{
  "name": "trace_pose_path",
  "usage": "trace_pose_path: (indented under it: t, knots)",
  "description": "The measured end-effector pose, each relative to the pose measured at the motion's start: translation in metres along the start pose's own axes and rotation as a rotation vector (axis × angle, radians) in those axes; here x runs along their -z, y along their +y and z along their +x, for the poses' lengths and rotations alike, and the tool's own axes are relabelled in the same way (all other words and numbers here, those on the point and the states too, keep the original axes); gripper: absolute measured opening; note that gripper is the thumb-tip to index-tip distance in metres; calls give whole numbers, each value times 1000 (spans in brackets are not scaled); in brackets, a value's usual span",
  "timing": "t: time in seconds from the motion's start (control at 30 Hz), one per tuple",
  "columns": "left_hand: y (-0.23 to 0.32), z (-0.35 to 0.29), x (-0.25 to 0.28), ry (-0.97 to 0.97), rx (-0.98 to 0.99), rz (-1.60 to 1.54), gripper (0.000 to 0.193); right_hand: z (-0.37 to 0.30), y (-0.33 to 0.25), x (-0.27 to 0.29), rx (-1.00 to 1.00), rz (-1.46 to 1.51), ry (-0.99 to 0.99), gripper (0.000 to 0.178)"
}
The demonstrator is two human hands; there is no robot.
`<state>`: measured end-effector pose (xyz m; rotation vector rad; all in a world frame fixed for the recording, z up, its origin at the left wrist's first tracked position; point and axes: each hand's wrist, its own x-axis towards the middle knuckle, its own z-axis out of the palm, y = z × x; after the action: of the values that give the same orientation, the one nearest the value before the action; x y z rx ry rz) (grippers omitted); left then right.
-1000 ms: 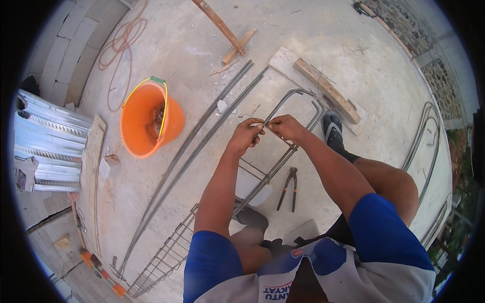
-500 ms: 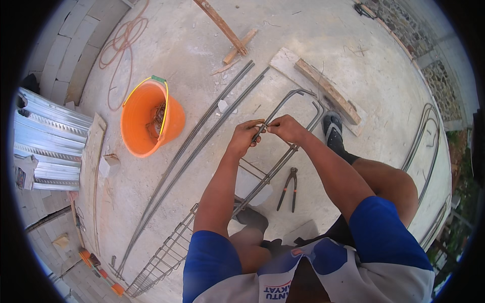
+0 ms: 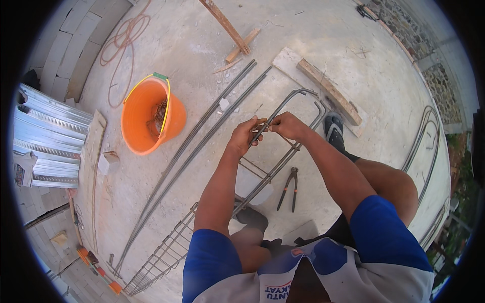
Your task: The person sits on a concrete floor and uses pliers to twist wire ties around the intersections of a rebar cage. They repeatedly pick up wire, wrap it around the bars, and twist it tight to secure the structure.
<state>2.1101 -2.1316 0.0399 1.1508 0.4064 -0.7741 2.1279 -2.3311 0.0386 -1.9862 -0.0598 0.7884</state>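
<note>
A long rebar cage (image 3: 262, 183) of steel bars and square stirrups lies across the floor in front of me, running from lower left to upper right. Its bars end in bent hooks at the upper right. My left hand (image 3: 246, 133) has its fingers curled round the cage's left bar. Right beside it, my right hand (image 3: 286, 125) pinches at the same bar, where a stirrup meets it; whatever is between these fingertips is too small to make out. Pincers (image 3: 289, 189) with orange-banded handles lie on the floor to the right of the cage.
An orange bucket (image 3: 177, 118) holding tangled wire stands at left. Loose rebars (image 3: 194, 132) lie between it and the cage. A wooden beam (image 3: 328, 92) rests on a board near my right foot. Metal sheets (image 3: 53, 144) are at far left, bent bars (image 3: 422, 144) at far right.
Both hands stay at the same spot on the bar. The left fingers have shifted slightly, with the forefinger now more raised. The view has moved a little.
</note>
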Motion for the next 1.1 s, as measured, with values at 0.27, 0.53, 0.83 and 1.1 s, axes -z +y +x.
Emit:
trace_pose_path:
  t: [0.27,0.53,0.83,1.1]
  knots:
    - [-3,7,-1,-16,-33,289,40,8,-5,7,74,-182,-34,27]
    - [-26,22,-2,132,-285,724,37,13,-4,4,188,-299,-4,27]
    - [-27,25,-22,331,-310,1072,26,9,-2,-19,29,-448,177,25]
    - [-16,24,-16,195,-145,1289,34,12,0,-18,-5,-435,96,33]
